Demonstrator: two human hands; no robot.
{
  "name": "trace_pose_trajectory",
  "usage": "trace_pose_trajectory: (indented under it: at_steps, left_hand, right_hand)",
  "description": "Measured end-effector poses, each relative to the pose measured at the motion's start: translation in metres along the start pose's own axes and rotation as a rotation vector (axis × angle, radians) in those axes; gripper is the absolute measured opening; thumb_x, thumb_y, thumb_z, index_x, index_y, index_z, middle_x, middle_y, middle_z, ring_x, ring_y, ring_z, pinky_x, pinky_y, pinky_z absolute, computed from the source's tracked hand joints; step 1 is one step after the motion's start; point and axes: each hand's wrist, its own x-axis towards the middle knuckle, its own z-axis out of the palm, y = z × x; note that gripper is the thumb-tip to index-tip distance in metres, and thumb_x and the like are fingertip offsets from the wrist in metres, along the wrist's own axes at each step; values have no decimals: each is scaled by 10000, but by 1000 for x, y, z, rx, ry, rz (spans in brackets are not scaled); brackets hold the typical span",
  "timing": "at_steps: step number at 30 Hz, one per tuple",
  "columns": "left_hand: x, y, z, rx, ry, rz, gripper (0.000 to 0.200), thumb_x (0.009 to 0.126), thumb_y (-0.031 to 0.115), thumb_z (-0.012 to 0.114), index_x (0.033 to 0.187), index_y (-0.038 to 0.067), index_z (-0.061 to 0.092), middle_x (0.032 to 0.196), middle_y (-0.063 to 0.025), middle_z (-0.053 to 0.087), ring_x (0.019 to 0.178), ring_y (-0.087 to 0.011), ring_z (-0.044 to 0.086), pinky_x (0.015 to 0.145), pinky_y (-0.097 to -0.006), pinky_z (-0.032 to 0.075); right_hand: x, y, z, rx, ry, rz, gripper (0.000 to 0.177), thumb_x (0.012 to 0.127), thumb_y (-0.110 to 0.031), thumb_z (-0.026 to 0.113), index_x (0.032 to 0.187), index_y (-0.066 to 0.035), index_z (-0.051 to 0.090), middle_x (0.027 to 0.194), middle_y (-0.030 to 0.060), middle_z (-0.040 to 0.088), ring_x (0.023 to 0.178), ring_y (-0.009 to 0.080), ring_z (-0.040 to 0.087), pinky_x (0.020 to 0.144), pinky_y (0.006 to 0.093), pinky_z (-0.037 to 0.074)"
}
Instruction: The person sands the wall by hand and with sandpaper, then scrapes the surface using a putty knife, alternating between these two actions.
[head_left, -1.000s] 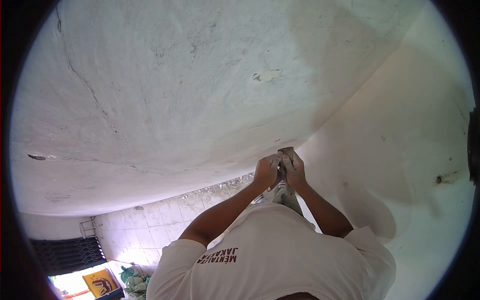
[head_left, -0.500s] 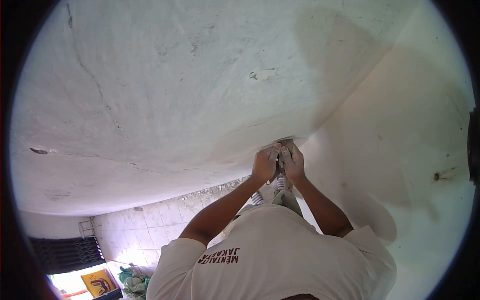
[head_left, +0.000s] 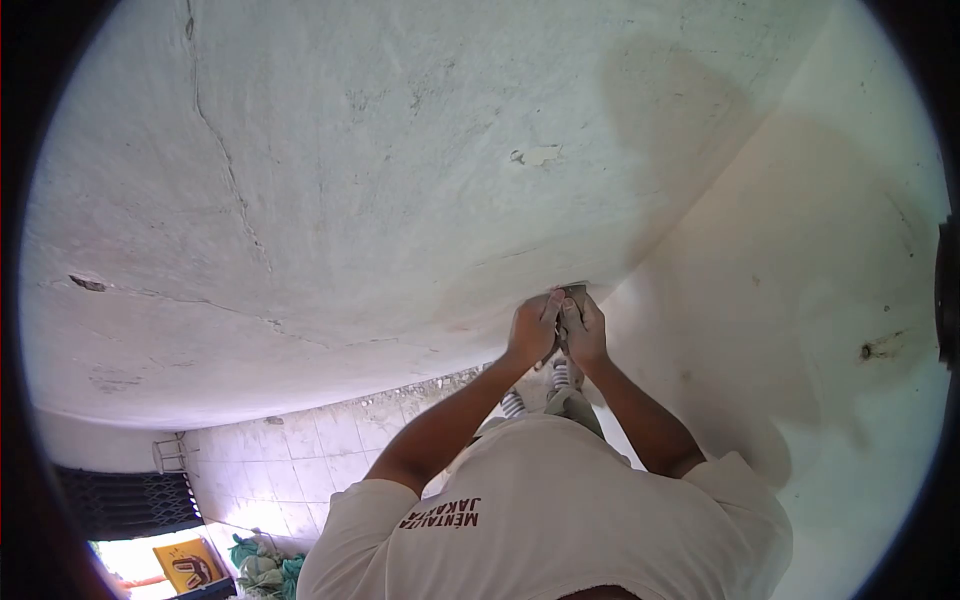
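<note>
At the wall near the corner, my left hand [head_left: 534, 325] and my right hand [head_left: 585, 326] are side by side, both closed on a flat grey scraper [head_left: 574, 292]. The thumbs lie along its flat face and point toward the wall. The scraper's far edge is at the surface of the white wall [head_left: 400, 180]; whether it is pressing in cannot be made out. Fingers and palms hide most of the tool's lower part. A patch of chipped paint [head_left: 537, 155] shows on the wall ahead of the hands.
A second wall [head_left: 800, 280] meets the first on the right. Long cracks [head_left: 232, 185] run through the left wall. Below are a tiled floor [head_left: 320, 440] with crumbs along its edge, a dark folding gate [head_left: 125, 505], a yellow container [head_left: 188, 566] and green sacks [head_left: 262, 568].
The view has shifted slightly, so wall marks sit a little differently. Both hands stay closed on the scraper near the corner, and less of its edge shows beyond the left fingers.
</note>
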Motion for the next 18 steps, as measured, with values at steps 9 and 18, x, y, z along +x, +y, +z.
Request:
trace_pose_trajectory:
  at_steps: [9, 18]
  left_hand:
    - [-6, 19, -6, 55, 12, 6, 454, 1007, 376, 441, 914, -25, 631, 773, -222, 634, 716, -304, 602, 706, -403, 462]
    - [-12, 8, 0, 32, 29, 2, 519, 992, 427, 451, 805, -21, 636, 649, -206, 585, 611, -338, 572, 634, -419, 458]
  right_hand:
    - [-5, 2, -4, -136, 10, -83, 216, 1018, -242, 479, 1015, -45, 568, 683, -40, 508, 564, 36, 451, 502, 214, 389]
    - [9, 11, -4, -198, 39, -209, 200, 1018, -237, 475, 998, -56, 556, 674, -22, 511, 519, 39, 451, 434, 210, 376]
